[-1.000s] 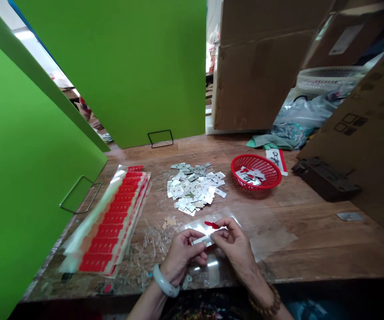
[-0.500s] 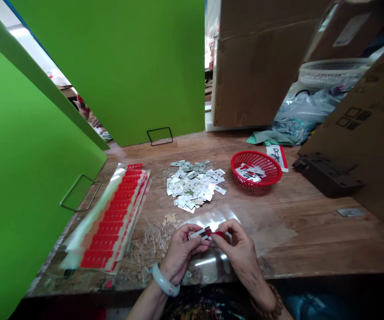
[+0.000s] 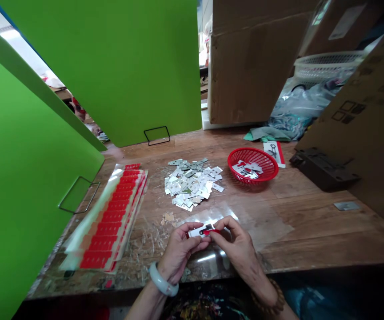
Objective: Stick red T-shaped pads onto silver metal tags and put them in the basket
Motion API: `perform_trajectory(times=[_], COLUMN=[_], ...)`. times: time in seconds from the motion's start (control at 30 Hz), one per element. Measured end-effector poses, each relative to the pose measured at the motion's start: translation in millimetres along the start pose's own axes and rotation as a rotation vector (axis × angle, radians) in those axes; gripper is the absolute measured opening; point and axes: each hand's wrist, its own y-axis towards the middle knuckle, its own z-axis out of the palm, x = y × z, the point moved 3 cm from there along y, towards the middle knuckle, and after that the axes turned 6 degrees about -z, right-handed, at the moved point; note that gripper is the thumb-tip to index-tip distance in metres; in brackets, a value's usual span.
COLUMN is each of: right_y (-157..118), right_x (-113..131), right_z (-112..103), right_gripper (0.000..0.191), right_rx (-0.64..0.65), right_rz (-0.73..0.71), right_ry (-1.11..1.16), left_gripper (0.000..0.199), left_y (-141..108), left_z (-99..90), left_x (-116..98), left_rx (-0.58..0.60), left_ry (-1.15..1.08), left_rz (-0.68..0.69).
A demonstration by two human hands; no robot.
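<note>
My left hand (image 3: pixel 178 249) pinches a small silvery metal plate (image 3: pixel 196 232) between thumb and fingers, above the front of the table. My right hand (image 3: pixel 240 244) has its thumb and forefinger closed on a small red sticker (image 3: pixel 213 231) at the plate's right end. How far the sticker touches the plate is partly hidden by the fingertips. Beyond my hands lies a loose pile of similar metal plates (image 3: pixel 192 183). To the left are stacked sheets of red stickers (image 3: pixel 109 217) on clear backing. A red plastic basket (image 3: pixel 268 178) at the right holds several plates with red and white on them.
Green panels (image 3: pixel 112 66) on wire feet stand left and behind. Cardboard boxes (image 3: pixel 245 75) rise at the back and right. A dark metal block (image 3: pixel 323 171) sits near the right box, with a single plate (image 3: pixel 346 206) in front. Clear film scraps (image 3: pixel 152 242) litter the wooden tabletop.
The plate has turned in my left fingers and more of its bright face shows. The red sticker now lies across its right end. The whole view has shifted slightly.
</note>
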Motion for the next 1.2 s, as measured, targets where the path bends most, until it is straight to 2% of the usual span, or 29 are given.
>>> perform_trajectory(times=[0.13,0.57,1.2], right_y=[-0.9,-0.5,-0.4], right_x=[3.3,17.5,19.5], right_z=[1.2,2.5,6.0], right_gripper=[0.011,0.009,0.010], right_rx=[0.013,0.018,-0.006], right_rz=[0.017,-0.068,-0.089], right_ry=[-0.015,-0.153,-0.197], left_gripper=[0.034,0.035,0.034], left_y=[-0.2,0.6,1.3], left_z=[1.7,3.0,4.0], left_x=[-0.6,-1.2,-2.4], left_rx=[0.002,0.008,0.019], left_ry=[0.009,0.026,0.037], left_rz=[0.006,-0.009,0.012])
